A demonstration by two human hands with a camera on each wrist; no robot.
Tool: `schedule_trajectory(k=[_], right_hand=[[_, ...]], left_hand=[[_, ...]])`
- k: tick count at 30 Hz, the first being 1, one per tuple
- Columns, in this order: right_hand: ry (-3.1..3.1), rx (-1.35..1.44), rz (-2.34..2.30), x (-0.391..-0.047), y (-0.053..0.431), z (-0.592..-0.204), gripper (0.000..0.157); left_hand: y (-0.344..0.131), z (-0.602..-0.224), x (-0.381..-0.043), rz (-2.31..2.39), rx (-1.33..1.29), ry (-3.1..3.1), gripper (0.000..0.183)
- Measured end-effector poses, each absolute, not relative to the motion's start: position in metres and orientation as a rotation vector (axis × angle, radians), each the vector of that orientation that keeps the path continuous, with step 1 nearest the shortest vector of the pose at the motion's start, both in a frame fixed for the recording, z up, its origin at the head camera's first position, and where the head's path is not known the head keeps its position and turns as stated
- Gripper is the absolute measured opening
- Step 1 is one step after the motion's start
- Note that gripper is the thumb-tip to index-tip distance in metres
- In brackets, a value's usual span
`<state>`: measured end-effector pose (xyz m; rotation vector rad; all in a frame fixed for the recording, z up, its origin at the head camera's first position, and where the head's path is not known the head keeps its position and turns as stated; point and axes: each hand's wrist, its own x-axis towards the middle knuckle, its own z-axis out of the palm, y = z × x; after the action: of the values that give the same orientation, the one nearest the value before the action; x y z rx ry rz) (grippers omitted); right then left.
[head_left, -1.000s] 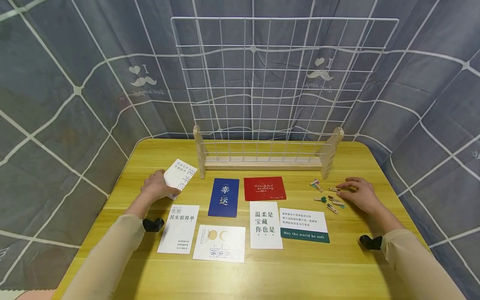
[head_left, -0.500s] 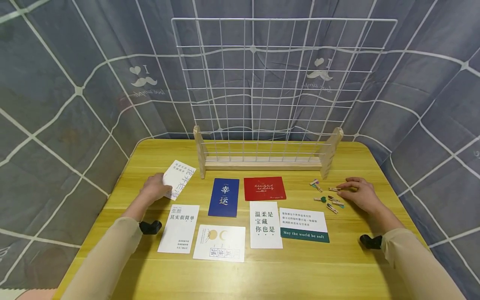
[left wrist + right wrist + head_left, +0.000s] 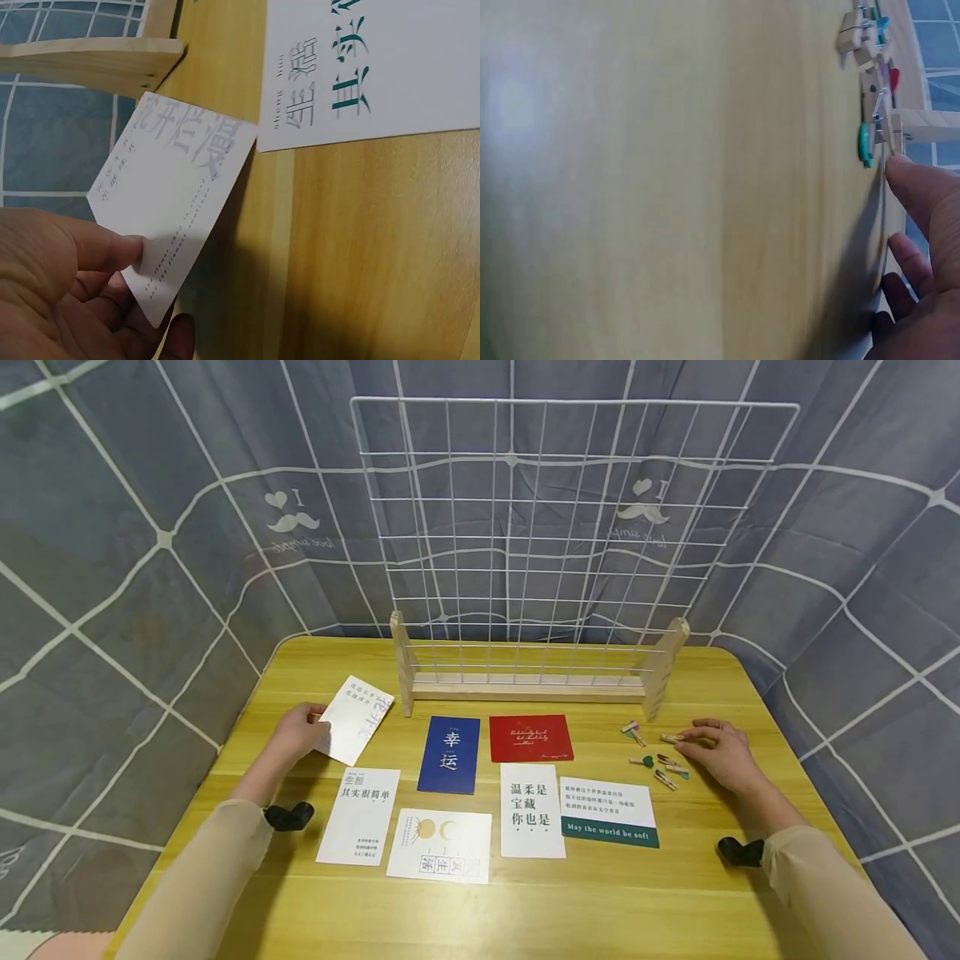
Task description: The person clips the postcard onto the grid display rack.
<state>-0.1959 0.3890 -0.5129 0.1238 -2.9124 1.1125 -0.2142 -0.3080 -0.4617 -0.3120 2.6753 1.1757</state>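
My left hand (image 3: 297,732) pinches a white card (image 3: 356,720) with grey Chinese lettering by one corner. In the left wrist view the thumb lies on its printed face, the other fingers are behind, and the card tilts up over the table. My right hand (image 3: 718,755) is at the right of the table, where thumb and forefinger pinch the end of a small wooden clothespin (image 3: 671,739). The forefinger is hidden in the right wrist view. Several more mini clothespins (image 3: 664,778) with coloured decorations lie just left of this hand.
A white wire grid (image 3: 510,535) stands in a wooden base (image 3: 525,692) at the back. In front lie a blue card (image 3: 448,777), a red card (image 3: 532,731), a green-and-white card (image 3: 609,802) and several white cards (image 3: 532,843). A grey patterned cloth (image 3: 187,610) surrounds the table.
My left hand has drawn back slightly to the left, its grip on the white card moving to the near left corner. My right hand has stayed almost still.
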Motion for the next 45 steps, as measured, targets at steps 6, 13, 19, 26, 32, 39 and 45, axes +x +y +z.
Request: schedule_trajectory(k=[6, 13, 19, 26, 32, 39, 45], right_hand=[[-2.898, -0.025, 1.263, -0.192, 0.386, -0.496, 0.051], [-2.718, -0.185, 1.387, -0.187, 0.387, -0.461, 0.06], [-2.555, -0.143, 1.357, -0.185, 0.386, -0.422, 0.046], [-2.44, 0.001, 1.243, -0.188, 0.365, -0.365, 0.04], [-2.398, 0.197, 1.151, -0.199, 0.33, -0.32, 0.032], [-2.341, 0.423, 1.093, -0.218, 0.277, -0.277, 0.023], [-2.314, 0.604, 1.009, -0.238, 0.234, -0.248, 0.02]], left_hand=[[-0.322, -0.453, -0.211, 1.35, -0.333, 2.645, 0.05], [-0.326, -0.433, -0.205, 1.712, -0.17, 2.647, 0.046], [-0.317, -0.408, -0.202, 1.861, 0.027, 2.692, 0.048], [-0.299, -0.368, -0.204, 1.934, 0.081, 2.756, 0.039], [-0.279, -0.335, -0.21, 1.974, 0.122, 2.768, 0.035], [-0.253, -0.307, -0.221, 1.944, 0.209, 2.815, 0.034], [-0.234, -0.29, -0.232, 1.967, 0.322, 2.834, 0.033]])
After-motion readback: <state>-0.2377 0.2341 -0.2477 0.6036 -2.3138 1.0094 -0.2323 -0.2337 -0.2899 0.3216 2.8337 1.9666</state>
